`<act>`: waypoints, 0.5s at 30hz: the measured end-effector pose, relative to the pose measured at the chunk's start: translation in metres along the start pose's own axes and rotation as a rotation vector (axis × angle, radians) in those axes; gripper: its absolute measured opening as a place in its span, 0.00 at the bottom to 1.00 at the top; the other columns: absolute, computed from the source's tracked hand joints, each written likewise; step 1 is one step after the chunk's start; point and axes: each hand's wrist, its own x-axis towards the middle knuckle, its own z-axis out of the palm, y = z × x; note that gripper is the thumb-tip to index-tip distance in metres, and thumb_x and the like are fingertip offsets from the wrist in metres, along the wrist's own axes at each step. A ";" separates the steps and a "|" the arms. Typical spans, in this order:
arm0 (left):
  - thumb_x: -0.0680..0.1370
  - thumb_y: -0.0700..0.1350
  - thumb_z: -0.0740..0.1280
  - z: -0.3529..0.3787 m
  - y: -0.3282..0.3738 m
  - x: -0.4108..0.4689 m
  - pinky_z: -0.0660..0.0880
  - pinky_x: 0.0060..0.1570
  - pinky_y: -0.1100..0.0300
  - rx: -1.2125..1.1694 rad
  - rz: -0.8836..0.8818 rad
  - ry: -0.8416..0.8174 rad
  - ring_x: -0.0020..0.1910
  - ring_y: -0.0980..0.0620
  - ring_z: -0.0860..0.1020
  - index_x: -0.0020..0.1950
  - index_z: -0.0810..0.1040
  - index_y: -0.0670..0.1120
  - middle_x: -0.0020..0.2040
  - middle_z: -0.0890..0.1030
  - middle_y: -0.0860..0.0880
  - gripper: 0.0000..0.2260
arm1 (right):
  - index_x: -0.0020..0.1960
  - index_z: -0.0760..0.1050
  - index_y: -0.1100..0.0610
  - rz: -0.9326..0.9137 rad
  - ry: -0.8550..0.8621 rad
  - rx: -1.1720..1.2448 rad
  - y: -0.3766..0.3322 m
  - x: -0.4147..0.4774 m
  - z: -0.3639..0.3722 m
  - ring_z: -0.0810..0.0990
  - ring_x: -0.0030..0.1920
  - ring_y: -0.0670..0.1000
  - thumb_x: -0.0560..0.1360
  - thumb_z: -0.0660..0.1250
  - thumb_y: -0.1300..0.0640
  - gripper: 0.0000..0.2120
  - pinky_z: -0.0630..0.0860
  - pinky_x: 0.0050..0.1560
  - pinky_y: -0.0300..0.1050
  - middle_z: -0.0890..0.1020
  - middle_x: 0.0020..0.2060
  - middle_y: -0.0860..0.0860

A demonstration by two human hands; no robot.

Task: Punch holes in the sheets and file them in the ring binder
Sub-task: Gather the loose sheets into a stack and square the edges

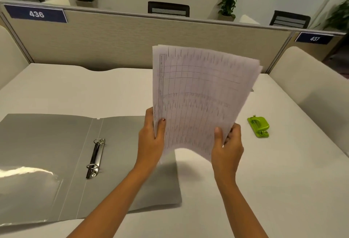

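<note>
A stack of printed sheets (200,94) with table grids is held upright above the white desk. My left hand (151,137) grips its lower left edge and my right hand (229,141) grips its lower right corner. A grey ring binder (56,154) lies open flat on the desk to the left, its two-ring metal mechanism (95,157) closed and bare. A small green hole punch (259,126) sits on the desk to the right of my right hand, apart from the sheets.
The white desk (283,181) ends at a beige partition (132,41) with number plates 436 and 437. Cream chair backs stand at both sides. Plants and dark chairs show behind the partition.
</note>
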 end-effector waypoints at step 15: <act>0.80 0.52 0.56 0.034 0.000 -0.008 0.82 0.45 0.59 -0.129 0.023 -0.002 0.52 0.59 0.79 0.59 0.69 0.61 0.53 0.79 0.58 0.09 | 0.58 0.68 0.49 0.060 0.020 0.175 0.025 0.002 -0.023 0.78 0.52 0.44 0.78 0.57 0.50 0.10 0.78 0.44 0.28 0.78 0.54 0.49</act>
